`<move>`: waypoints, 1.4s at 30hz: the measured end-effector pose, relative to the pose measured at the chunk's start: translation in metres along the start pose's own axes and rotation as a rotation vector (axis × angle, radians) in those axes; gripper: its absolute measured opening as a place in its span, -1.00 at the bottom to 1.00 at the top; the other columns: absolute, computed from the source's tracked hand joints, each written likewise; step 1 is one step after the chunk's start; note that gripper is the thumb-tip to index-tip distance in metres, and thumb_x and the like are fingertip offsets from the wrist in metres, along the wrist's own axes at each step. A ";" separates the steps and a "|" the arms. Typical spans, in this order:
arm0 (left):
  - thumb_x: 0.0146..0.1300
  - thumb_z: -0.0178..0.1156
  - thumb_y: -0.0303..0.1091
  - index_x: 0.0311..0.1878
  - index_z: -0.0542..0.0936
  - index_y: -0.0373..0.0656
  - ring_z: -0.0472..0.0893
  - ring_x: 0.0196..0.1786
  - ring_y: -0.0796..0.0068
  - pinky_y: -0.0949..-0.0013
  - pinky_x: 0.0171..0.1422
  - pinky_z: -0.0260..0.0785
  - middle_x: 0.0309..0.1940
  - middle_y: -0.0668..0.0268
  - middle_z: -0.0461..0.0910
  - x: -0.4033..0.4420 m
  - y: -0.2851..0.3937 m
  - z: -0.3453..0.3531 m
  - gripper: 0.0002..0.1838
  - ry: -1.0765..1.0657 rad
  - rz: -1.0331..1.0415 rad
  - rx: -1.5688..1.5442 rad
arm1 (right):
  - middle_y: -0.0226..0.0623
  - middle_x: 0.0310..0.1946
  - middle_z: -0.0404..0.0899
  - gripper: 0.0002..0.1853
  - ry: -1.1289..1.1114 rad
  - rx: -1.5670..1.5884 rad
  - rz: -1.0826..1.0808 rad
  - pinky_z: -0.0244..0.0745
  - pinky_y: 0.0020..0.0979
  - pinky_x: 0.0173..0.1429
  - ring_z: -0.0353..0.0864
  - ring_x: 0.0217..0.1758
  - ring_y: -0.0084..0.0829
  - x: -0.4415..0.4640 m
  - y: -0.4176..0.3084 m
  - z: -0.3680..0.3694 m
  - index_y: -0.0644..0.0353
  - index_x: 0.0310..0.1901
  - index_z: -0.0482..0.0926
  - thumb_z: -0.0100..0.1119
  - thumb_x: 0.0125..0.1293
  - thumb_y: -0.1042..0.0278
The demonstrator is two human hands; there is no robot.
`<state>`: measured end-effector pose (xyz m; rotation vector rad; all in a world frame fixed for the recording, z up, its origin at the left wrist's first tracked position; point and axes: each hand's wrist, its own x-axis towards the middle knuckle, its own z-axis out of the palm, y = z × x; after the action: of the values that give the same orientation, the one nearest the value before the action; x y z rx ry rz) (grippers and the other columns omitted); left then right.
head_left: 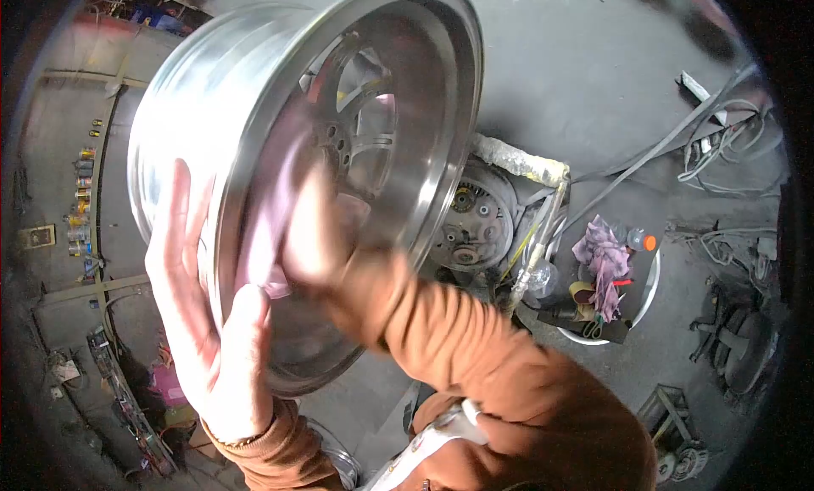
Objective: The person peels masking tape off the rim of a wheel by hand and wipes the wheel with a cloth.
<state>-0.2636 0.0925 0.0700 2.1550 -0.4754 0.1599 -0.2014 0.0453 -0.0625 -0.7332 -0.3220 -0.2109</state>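
Observation:
A large shiny metal wheel rim [458, 75] is held up, tilted, with its spokes showing inside. My left hand [208, 321] grips the rim's lower left edge, thumb on the front lip and fingers along the outer barrel. My right hand [318, 224], blurred by motion, is inside the rim and presses a pink cloth [271, 211] to its inner wall. The fingers of that hand are hidden or smeared. Both arms wear brown sleeves.
Behind the rim is a round machine part [471, 215] beside a dusty pipe [521, 162]. At the right, a round container [654, 292] holds crumpled cloth [604, 266] and an orange-capped bottle [642, 240]. Cables [653, 152] run at the upper right.

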 end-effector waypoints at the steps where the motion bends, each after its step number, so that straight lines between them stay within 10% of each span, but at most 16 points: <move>1: 0.29 0.15 -0.03 0.46 0.01 -0.44 0.00 0.55 0.14 0.14 0.58 -0.22 0.51 -0.05 -0.05 -0.001 -0.003 -0.005 -0.10 -0.033 0.005 0.036 | 0.08 0.32 0.28 -0.36 0.054 -0.076 0.019 0.09 -0.08 0.45 0.25 0.39 -0.02 0.014 0.003 -0.017 0.31 0.35 0.24 -0.13 0.39 -0.02; 9: 0.24 0.09 0.29 0.41 0.11 -0.52 0.12 0.50 0.01 0.01 0.55 -0.09 0.44 -0.15 0.08 0.005 -0.006 -0.001 0.03 0.020 0.008 -0.048 | -0.07 0.31 0.33 -0.39 -0.397 -0.534 -0.054 0.22 -0.07 0.40 0.32 0.38 -0.11 -0.109 0.052 0.002 0.17 0.34 0.29 0.02 0.31 0.07; 15: 0.24 0.00 0.39 0.38 0.16 -0.53 0.16 0.48 0.05 0.04 0.54 -0.05 0.42 -0.14 0.16 0.006 -0.007 0.000 0.05 0.047 0.049 0.106 | -0.18 0.31 0.37 -0.39 -0.926 -1.423 0.351 0.32 -0.06 0.36 0.37 0.36 -0.17 -0.100 0.081 -0.172 0.07 0.34 0.33 0.14 0.25 0.14; 19: 0.25 -0.14 0.46 0.37 0.22 -0.48 0.21 0.45 0.07 0.02 0.53 -0.05 0.39 -0.12 0.20 0.006 -0.012 -0.011 0.05 0.045 0.040 0.277 | -0.21 0.22 0.47 -0.50 -0.616 -2.062 0.118 0.47 -0.05 0.13 0.54 0.20 -0.22 0.044 0.007 -0.243 -0.16 0.30 0.38 0.04 0.30 0.29; 20: 0.25 -0.20 0.49 0.37 0.24 -0.46 0.24 0.43 0.08 0.03 0.51 -0.03 0.38 -0.11 0.22 0.007 -0.013 -0.015 0.06 0.033 0.040 0.350 | -0.28 0.21 0.49 -0.47 -0.586 -2.281 0.369 0.42 0.04 0.12 0.56 0.13 -0.28 0.085 -0.031 -0.197 -0.15 0.35 0.33 0.01 0.33 0.26; 22: 0.25 -0.22 0.49 0.37 0.24 -0.46 0.27 0.41 0.09 0.05 0.49 -0.01 0.35 -0.09 0.25 0.000 -0.015 -0.012 0.06 0.085 0.006 0.311 | -0.39 0.29 0.41 -0.44 -0.609 -2.461 -0.473 0.38 -0.11 0.15 0.44 0.23 -0.36 0.110 -0.055 -0.198 -0.06 0.38 0.29 -0.09 0.31 0.29; 24: 0.33 -0.18 0.31 0.38 0.21 -0.42 0.29 0.38 0.13 0.08 0.49 -0.01 0.31 -0.03 0.29 -0.007 -0.017 -0.012 -0.09 0.100 0.027 0.241 | -0.43 0.35 0.36 -0.44 -0.657 -2.207 -0.753 0.32 -0.30 0.28 0.32 0.39 -0.47 0.132 -0.054 -0.206 0.06 0.36 0.32 -0.19 0.29 0.39; 26: 0.41 -0.12 0.12 0.40 0.18 -0.39 0.32 0.35 0.15 0.12 0.48 0.05 0.30 0.00 0.31 -0.014 -0.007 0.008 -0.24 0.268 -0.077 -0.039 | -0.37 0.50 0.08 -0.23 -0.698 -1.912 -0.633 -0.15 0.24 0.44 0.07 0.54 -0.34 0.124 -0.069 -0.201 -0.04 0.49 0.09 0.05 0.20 0.20; 29: 0.41 -0.13 0.09 0.40 0.17 -0.40 0.31 0.36 0.15 0.11 0.48 0.06 0.31 0.00 0.29 -0.017 -0.009 0.009 -0.25 0.224 -0.051 -0.107 | -0.31 0.33 0.32 -0.39 -0.598 -2.349 -0.680 0.49 0.05 -0.03 0.50 0.15 -0.19 0.092 -0.004 -0.276 -0.14 0.42 0.22 0.04 0.32 0.17; 30: 0.41 -0.13 0.09 0.40 0.17 -0.40 0.31 0.36 0.15 0.11 0.48 0.06 0.31 0.00 0.29 -0.016 -0.011 0.002 -0.25 0.228 -0.050 -0.101 | -0.27 0.36 0.27 -0.38 -0.474 -2.176 -0.425 0.48 0.04 0.01 0.47 0.20 -0.18 0.055 0.022 -0.280 -0.09 0.41 0.22 0.06 0.31 0.18; 31: 0.41 -0.14 0.08 0.40 0.17 -0.40 0.29 0.38 0.14 0.10 0.49 0.02 0.33 -0.01 0.28 -0.012 -0.012 -0.009 -0.25 0.110 0.023 0.091 | -0.25 0.39 0.25 -0.32 -0.588 -2.176 0.646 0.36 -0.03 0.25 0.38 0.32 -0.20 0.021 -0.019 -0.191 -0.02 0.41 0.22 0.13 0.25 0.13; 36: 0.44 -0.26 0.10 0.43 0.15 -0.39 0.16 0.47 0.15 0.10 0.56 -0.17 0.40 0.00 0.19 0.000 -0.017 -0.001 -0.25 0.076 0.103 0.030 | 0.00 0.34 0.28 -0.38 -0.544 -1.208 0.908 0.27 0.00 0.36 0.22 0.42 0.01 -0.121 0.052 -0.063 0.09 0.28 0.40 0.08 0.16 0.09; 37: 0.44 -0.26 0.12 0.42 0.16 -0.38 0.15 0.48 0.15 0.11 0.57 -0.18 0.41 0.01 0.18 0.001 -0.015 -0.002 -0.24 0.076 0.109 0.019 | 0.04 0.37 0.23 -0.34 -0.436 -1.050 0.484 0.26 -0.02 0.38 0.18 0.44 0.07 -0.167 0.101 -0.038 0.09 0.32 0.34 0.07 0.16 0.06; 40: 0.44 -0.28 0.19 0.42 0.18 -0.36 0.13 0.50 0.17 0.13 0.57 -0.18 0.44 0.06 0.16 0.001 -0.013 -0.015 -0.21 -0.003 0.114 0.252 | 0.04 0.46 0.03 -0.37 -0.124 -0.065 0.155 0.07 -0.15 0.49 0.05 0.51 -0.04 -0.128 0.031 0.055 0.35 0.40 0.12 -0.10 0.40 0.16; 42: 0.43 -0.24 0.16 0.41 0.20 -0.32 0.17 0.47 0.14 0.08 0.54 -0.11 0.43 0.04 0.18 0.003 -0.014 -0.013 -0.25 0.023 0.108 0.195 | -0.04 0.15 0.47 -0.55 0.050 0.137 0.162 0.15 -0.20 0.46 0.27 0.39 -0.24 -0.098 0.012 0.068 0.35 0.17 0.43 -0.17 0.51 0.12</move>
<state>-0.2547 0.1098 0.0680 2.3157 -0.5838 0.3024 -0.3032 0.1077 -0.0575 -0.6142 -0.2253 -0.0529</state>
